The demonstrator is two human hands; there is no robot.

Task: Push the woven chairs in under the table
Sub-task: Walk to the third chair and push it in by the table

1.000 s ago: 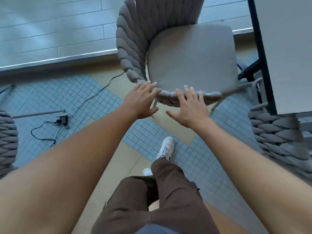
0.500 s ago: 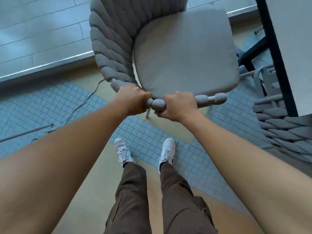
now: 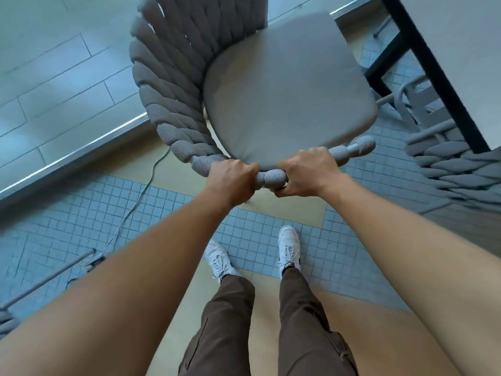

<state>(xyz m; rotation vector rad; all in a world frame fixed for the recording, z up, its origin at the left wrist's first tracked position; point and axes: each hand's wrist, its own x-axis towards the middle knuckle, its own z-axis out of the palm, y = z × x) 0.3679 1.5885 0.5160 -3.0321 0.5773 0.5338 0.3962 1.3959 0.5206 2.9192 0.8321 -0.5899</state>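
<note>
A grey woven chair (image 3: 284,90) with a padded seat cushion stands just ahead of me, its rope-wrapped arm rail nearest to me. My left hand (image 3: 230,180) and my right hand (image 3: 309,172) are both closed around that rail, side by side, with a short piece of rail showing between them. The table (image 3: 461,36), white-topped with a black frame, is at the upper right; the chair's seat front points toward it and stops short of its edge. A second woven chair (image 3: 458,164) sits at the right, partly under the table.
A thin cable (image 3: 135,204) runs across the blue mosaic floor on the left, ending near a metal rod (image 3: 46,280). A metal floor strip (image 3: 76,153) borders grey tiles at the upper left. My feet (image 3: 290,245) stand just behind the chair. A third woven chair's edge (image 3: 5,324) shows at the far left.
My hands went from hovering open over the rail to gripping it. I stepped closer with both feet planted, and the chair now looks nearer and larger.
</note>
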